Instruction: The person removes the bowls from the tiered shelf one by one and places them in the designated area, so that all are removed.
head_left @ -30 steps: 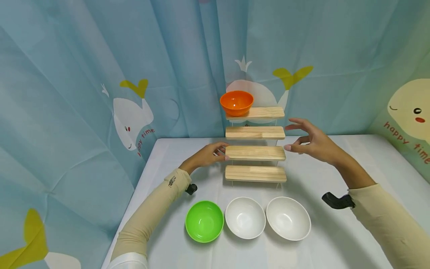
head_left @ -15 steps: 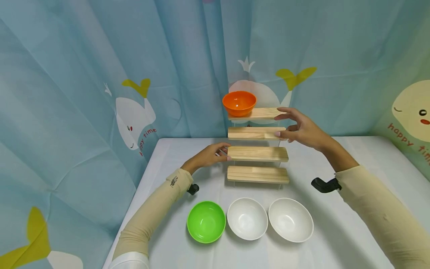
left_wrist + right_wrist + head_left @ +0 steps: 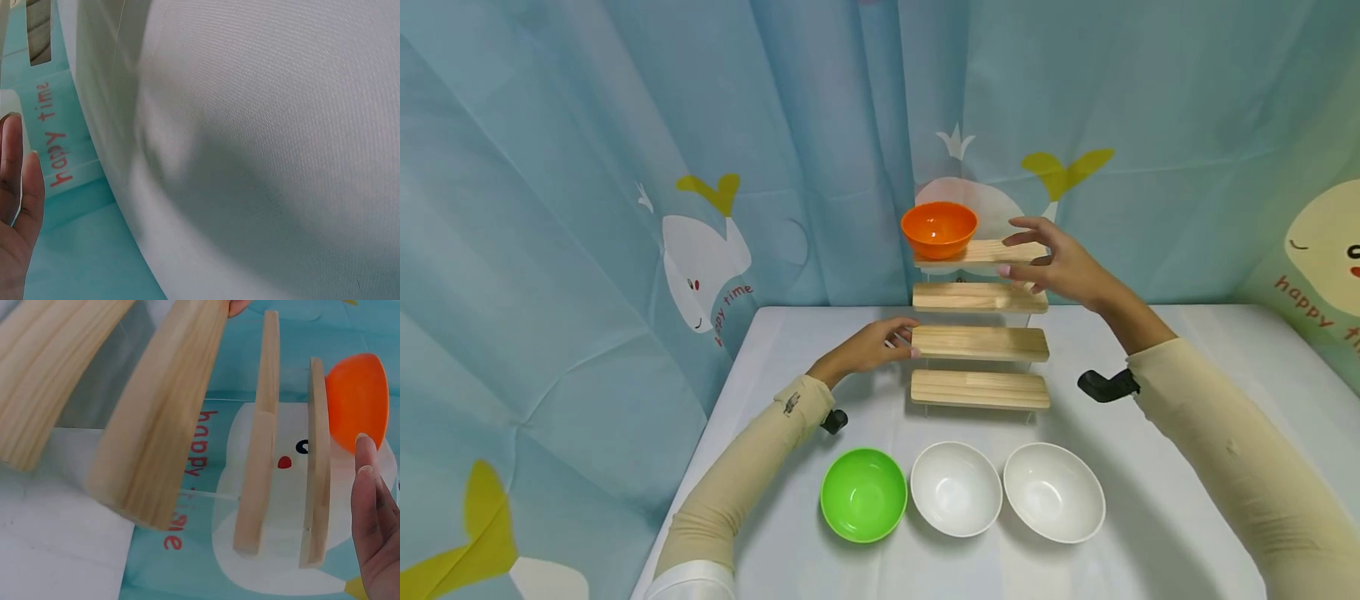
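A four-tier wooden rack (image 3: 981, 342) stands at the back of the table, its boards rising like steps. On the left part of its top board sits an orange bowl (image 3: 939, 229). My right hand (image 3: 1060, 262) hovers by that board's right end, fingers spread and loosely bent, a short gap from the bowl. In the right wrist view, its fingertips overlap the edge of the orange bowl (image 3: 359, 403). My left hand (image 3: 872, 346) is at the left end of the second board from the bottom, thumb and fingertips right at its edge. Nothing shows in either palm.
In front of the rack a green bowl (image 3: 863, 496), a white bowl (image 3: 957, 490) and another white bowl (image 3: 1054, 493) stand in a row on the white tablecloth (image 3: 1195, 383). A blue printed curtain (image 3: 842, 167) hangs behind the table and along its sides.
My right hand has moved left and up from beside the rack to near the orange bowl. The left hand keeps its place at the board's end. The whole view has shifted slightly.
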Tool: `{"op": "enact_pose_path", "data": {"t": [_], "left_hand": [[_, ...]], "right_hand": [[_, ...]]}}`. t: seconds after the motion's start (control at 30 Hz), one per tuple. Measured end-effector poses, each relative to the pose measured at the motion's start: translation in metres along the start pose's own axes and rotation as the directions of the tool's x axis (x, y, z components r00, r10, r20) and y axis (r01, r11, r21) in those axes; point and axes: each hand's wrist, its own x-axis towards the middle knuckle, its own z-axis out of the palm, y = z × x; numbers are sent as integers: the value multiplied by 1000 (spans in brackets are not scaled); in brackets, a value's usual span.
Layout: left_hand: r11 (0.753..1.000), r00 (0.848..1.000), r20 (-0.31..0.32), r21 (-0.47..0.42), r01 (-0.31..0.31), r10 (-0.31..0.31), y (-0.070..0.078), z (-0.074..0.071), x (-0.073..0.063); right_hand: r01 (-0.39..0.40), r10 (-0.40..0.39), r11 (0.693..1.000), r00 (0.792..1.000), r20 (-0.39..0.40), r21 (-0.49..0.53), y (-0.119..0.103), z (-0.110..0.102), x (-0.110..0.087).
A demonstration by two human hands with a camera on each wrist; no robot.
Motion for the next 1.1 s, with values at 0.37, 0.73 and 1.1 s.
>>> {"op": "enact_pose_path", "data": {"t": [0.37, 0.73, 1.1], "left_hand": [[1000, 1000, 4, 1, -8, 8, 1, 0, 2], [1000, 1000, -2, -5, -14, 14, -1, 0, 2], [1000, 1000, -2, -10, -5, 5, 0, 0, 2]], "right_hand": [[-29, 29, 999, 999, 15, -21, -9, 1, 23], [-42, 41, 999, 999, 8, 16, -15, 8, 47], [-69, 69, 997, 998, 14, 29, -19, 17, 63]]}}
